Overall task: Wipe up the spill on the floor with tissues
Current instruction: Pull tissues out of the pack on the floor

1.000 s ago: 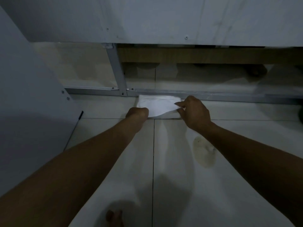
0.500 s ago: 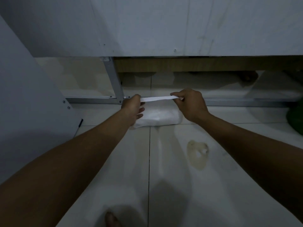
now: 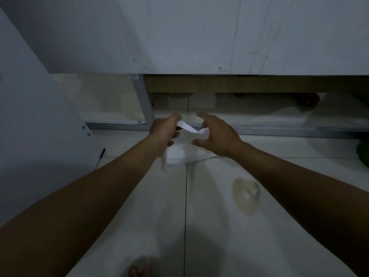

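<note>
A white tissue pack (image 3: 184, 153) lies on the pale tiled floor by a metal rail. My left hand (image 3: 164, 130) pinches the end of a white tissue (image 3: 186, 127) that rises out of the pack. Beside it, my right hand (image 3: 216, 133) hovers over the pack with fingers spread, its thumb and fingertips touching the tissue's other end. A yellowish spill (image 3: 246, 194) sits on the tile nearer to me, under my right forearm and apart from the pack.
A grey panel (image 3: 199, 33) overhangs the floor ahead, with a metal post (image 3: 144, 102) and rail (image 3: 279, 131) beneath it. A grey board (image 3: 36, 120) leans at the left. Something green (image 3: 364, 154) shows at the right edge. My toes (image 3: 139, 269) are at the bottom.
The tissue, held taut between both hands, has gone slack. My right hand has opened its fingers and dropped toward the pack. My left hand keeps its pinch.
</note>
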